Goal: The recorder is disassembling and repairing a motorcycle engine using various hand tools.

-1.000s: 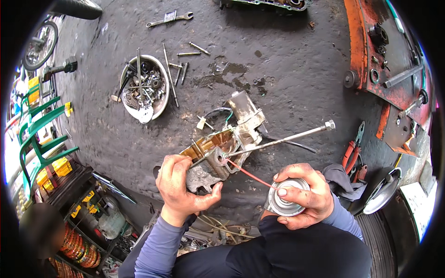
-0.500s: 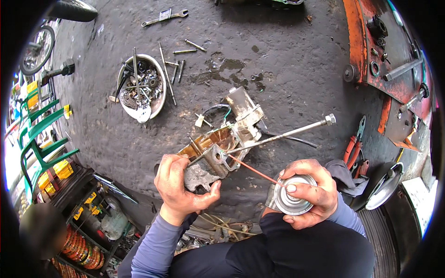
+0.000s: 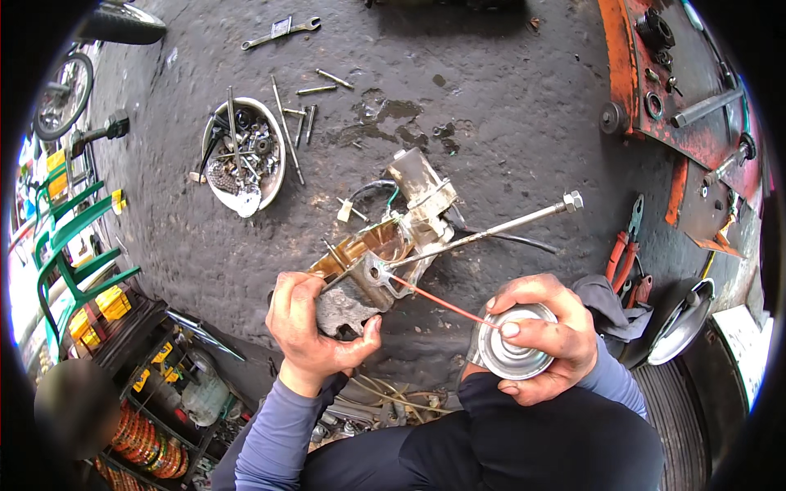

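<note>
The big metal part (image 3: 389,243) looks old and dirty. Its near end is grey and bumpy, its hollow middle is brown and looks oily, and its far end is a paler, boxy lump. A round hole (image 3: 374,270) shows in a flat bit on its side. One long rod (image 3: 491,230) with a fat end slants away from it.

There is one white bowl (image 3: 279,170), full of small metal bits, too many to count. There is one spray can (image 3: 516,356) with one thin red straw (image 3: 442,302). Just right of the bowl there is one thin stick of metal (image 3: 288,135) and five shorter bolts (image 3: 334,78). One wrench (image 3: 301,28) lies past the bowl, on the side away from the person. One grey rag (image 3: 614,309) is far to the right of the bowl.

The metal part is right of the bowl and closer to the person. The left hand (image 3: 315,327) holds its grey near end, thumb on one side and fingers on the other, so most of the part lies beyond that hand. The right hand (image 3: 544,340) is wrapped around the can. The straw runs from the can to the part, its tip by the hole; I can't tell if it goes in.
</note>
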Demonstrator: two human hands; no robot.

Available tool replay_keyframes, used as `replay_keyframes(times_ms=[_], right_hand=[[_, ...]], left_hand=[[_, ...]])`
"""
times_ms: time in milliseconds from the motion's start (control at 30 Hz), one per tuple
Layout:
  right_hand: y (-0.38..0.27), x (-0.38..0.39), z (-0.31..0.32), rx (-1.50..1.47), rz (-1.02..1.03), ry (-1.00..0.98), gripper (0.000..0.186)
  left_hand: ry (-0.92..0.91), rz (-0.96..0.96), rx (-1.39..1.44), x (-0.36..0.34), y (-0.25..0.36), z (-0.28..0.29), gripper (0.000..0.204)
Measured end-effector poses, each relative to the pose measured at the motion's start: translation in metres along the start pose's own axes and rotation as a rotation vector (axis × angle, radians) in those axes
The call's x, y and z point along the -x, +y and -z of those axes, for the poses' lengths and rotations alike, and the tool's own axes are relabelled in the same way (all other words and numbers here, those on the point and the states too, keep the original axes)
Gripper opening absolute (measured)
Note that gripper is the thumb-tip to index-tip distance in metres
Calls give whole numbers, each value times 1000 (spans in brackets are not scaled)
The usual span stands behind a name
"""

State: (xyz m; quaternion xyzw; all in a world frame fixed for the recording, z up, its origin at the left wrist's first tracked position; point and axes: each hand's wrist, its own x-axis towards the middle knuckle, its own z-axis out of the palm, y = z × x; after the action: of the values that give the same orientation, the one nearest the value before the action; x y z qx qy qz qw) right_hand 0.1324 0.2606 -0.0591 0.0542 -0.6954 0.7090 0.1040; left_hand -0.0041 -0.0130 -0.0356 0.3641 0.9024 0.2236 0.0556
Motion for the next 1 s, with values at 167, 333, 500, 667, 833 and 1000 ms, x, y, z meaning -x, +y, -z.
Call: replay_keyframes(times_ms=[167, 333, 500, 667, 833, 1000], right_hand=[[-9, 37, 23, 109, 11, 218, 79], [-14, 66, 59, 500, 1, 586, 93], [12, 42, 80, 648, -75, 805, 76], [19, 39, 88, 632, -130, 863, 83], [14, 39, 89, 642, -251, 869, 80], [-4, 20, 83, 791, -142, 869, 72]], left_hand=[[-56, 50, 21, -3, 3, 2, 65], [-159, 124, -92, -23, 26, 22, 78], [-274, 107, -200, -45, 48, 8, 78], [-272, 84, -314, -42, 46, -2, 67], [-236, 95, -330, -41, 49, -3, 66], [-221, 119, -331, -39, 48, -2, 65]])
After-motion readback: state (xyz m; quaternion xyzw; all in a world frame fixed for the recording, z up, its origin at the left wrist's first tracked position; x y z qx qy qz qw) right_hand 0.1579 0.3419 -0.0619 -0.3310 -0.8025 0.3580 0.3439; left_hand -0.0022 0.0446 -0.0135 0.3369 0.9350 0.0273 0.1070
